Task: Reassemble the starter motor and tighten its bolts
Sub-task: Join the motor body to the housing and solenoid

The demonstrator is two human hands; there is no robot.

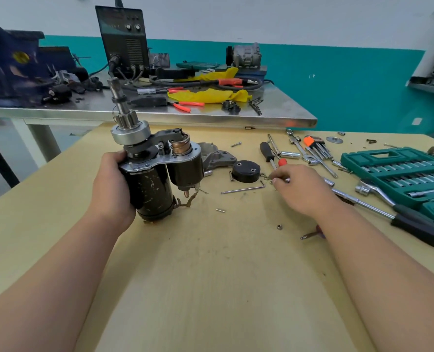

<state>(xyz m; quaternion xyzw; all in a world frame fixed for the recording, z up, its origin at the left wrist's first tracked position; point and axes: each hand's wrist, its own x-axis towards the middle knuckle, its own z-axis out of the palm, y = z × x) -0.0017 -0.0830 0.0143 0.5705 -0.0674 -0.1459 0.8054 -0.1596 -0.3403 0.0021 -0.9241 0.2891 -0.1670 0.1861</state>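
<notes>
My left hand [112,181] grips the black body of the starter motor [152,174], holding it upright and slightly tilted on the wooden table [211,275], pinion shaft pointing up. Its solenoid sits on the right side with a copper spring showing on top. My right hand [299,189] reaches over small washers and screws [265,177] beside the black end cap [245,171], fingertips pinching at a small metal piece. The grey nose housing [217,157] lies behind the motor. A hex key [244,189] lies in front of the cap.
A green socket set case [401,174] and a ratchet handle [378,209] lie at the right. Screwdrivers, sockets and an orange hex key set [315,146] are scattered behind my right hand. Small loose pins and a nut [279,227] lie mid-table. A steel bench [160,110] with tools stands behind.
</notes>
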